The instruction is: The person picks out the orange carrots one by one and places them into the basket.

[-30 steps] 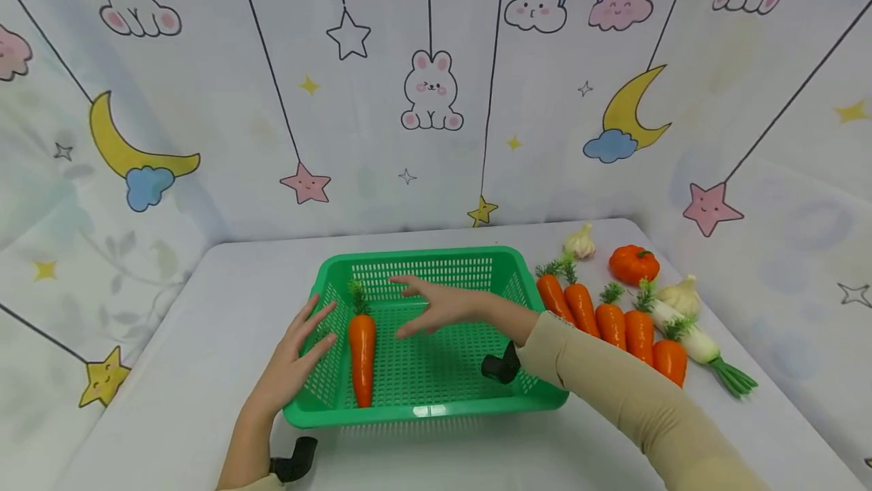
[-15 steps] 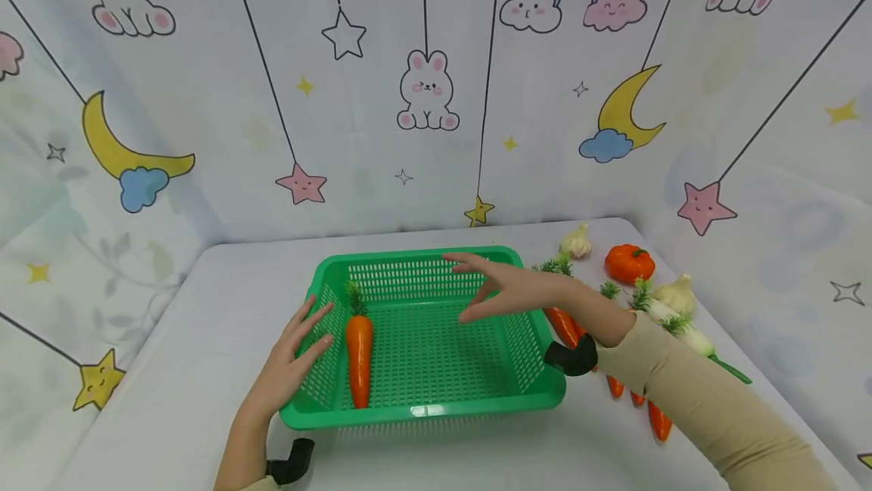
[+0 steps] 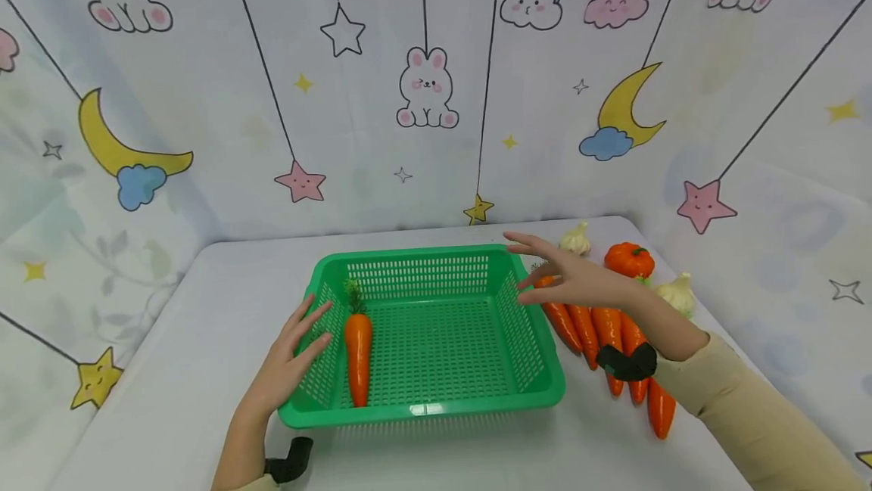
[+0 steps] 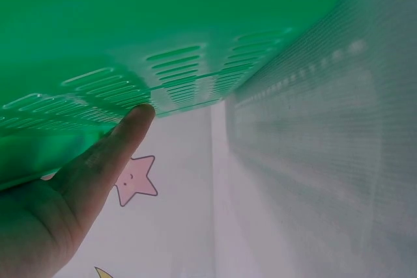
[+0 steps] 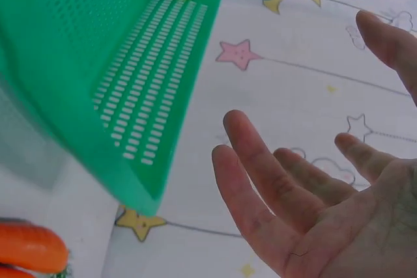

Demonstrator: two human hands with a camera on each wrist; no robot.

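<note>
A green basket point(image 3: 436, 408) stands in the middle of the table with one carrot point(image 3: 359, 358) lying along its left side, leafy end away from me. At the basket's left rim is my left hand point(image 3: 289, 362), its fingers straight and spread; the left wrist view shows a finger against the slotted green wall. My right hand point(image 3: 572, 275) hovers above the basket's right back corner and the carrots point(image 3: 606, 332) beside it, fingers spread and holding nothing. In the right wrist view its palm and fingers point(image 5: 280, 180) show bare. The forearm hides part of those carrots.
Behind and right of the carrots lie a small orange pumpkin point(image 3: 628, 260), a garlic bulb point(image 3: 575, 239) and a second garlic bulb point(image 3: 677, 294). A patterned cloth point(image 3: 368, 128) hangs behind the white table point(image 3: 225, 287).
My right hand has moved from over the inside of the basket rightward to its right back corner, near the carrots. The left hand stays at the left rim.
</note>
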